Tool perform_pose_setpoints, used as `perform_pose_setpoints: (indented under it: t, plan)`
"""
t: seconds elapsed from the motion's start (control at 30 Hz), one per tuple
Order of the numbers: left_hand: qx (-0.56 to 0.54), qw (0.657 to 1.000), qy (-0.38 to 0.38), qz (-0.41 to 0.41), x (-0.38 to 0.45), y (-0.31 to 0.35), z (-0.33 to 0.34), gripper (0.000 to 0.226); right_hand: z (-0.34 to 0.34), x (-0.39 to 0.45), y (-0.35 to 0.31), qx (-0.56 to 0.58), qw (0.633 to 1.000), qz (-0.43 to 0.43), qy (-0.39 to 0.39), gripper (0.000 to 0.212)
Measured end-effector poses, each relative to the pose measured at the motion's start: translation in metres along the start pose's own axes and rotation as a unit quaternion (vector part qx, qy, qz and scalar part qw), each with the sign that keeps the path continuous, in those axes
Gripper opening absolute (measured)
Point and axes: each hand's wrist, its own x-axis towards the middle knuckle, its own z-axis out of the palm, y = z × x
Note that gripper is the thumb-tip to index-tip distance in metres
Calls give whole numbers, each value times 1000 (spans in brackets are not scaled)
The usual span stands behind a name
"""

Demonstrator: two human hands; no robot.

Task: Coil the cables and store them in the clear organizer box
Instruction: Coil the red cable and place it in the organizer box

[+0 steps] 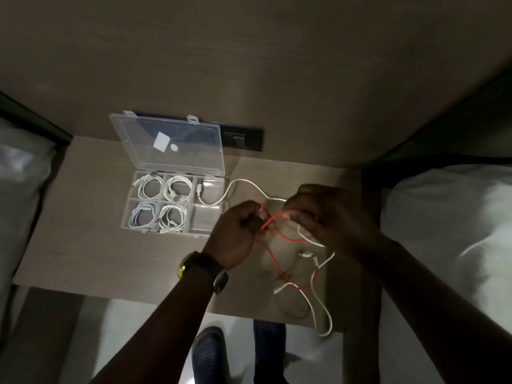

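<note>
Left hand (235, 234) closed in a loose fist around a red cable (270, 223), a short red stretch running taut from it across to the right hand (318, 214). Right hand fingers pinched down on the other end of that stretch; what exactly sits under the fingertips is hidden, and dim light blurs the detail. Below the hands the red cable sags in loops on the desk (97, 231), tangled with a white cable (318, 306) whose lowest loop hangs past the desk's near edge; where one cable crosses over or under the other is hard to make out. Another white cable (249, 187) arcs from behind the right hand to the clear organizer box (177, 206), its plug end lying in the top right compartment. The box sits just left of the hands, lid (169, 142) propped open against the wall. Four compartments hold coiled white cables; the bottom right one, nearest the left hand, looks bare. A watch (219, 281) and a yellow band ride the left wrist. Both forearms are cut off by the frame's lower edge.
</note>
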Motion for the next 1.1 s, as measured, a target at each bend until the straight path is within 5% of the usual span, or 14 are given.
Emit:
perform_pose_setpoints:
  t: [0.1,0.17,0.23,0.4,0.47,0.57,0.63,0.67,0.77,0.93,1.0,1.1]
  plan:
    - [-221,963,-55,-144,-16,3,8,28,0,27,13,58,995,61,50,18]
    - [-412,890,-81,-179,-20,12,5,29,15,40,19,134,982,117,61,24]
    - [-556,816,-76,-137,-17,26,-6,34,33,41,19,154,978,137,44,30]
    - [-707,707,-8,18,2,58,-52,25,57,15,-1,152,982,99,-60,33]
    - [-638,767,49,40,12,58,-55,21,52,14,-12,101,989,43,-94,28]
    - [-214,954,182,109,18,47,-35,14,24,35,-22,10,996,-44,-75,29]
    - [-2,989,114,94,15,40,-21,19,-1,55,-23,-27,997,-56,-47,19]
    - [3,995,89,47,13,40,-20,24,-11,65,-22,-36,998,-46,-32,15]
    - [-185,977,41,-93,11,50,-24,32,-20,81,-17,-2,1000,-11,-10,23]
    - [-329,916,-133,-189,0,73,-54,36,-12,85,-11,73,997,-22,-17,21]
    - [-433,868,-186,-155,-11,82,-62,32,-11,82,-6,88,996,2,-9,17]
    - [-570,812,-128,-15,-21,86,-65,32,0,67,-3,76,996,28,-45,14]
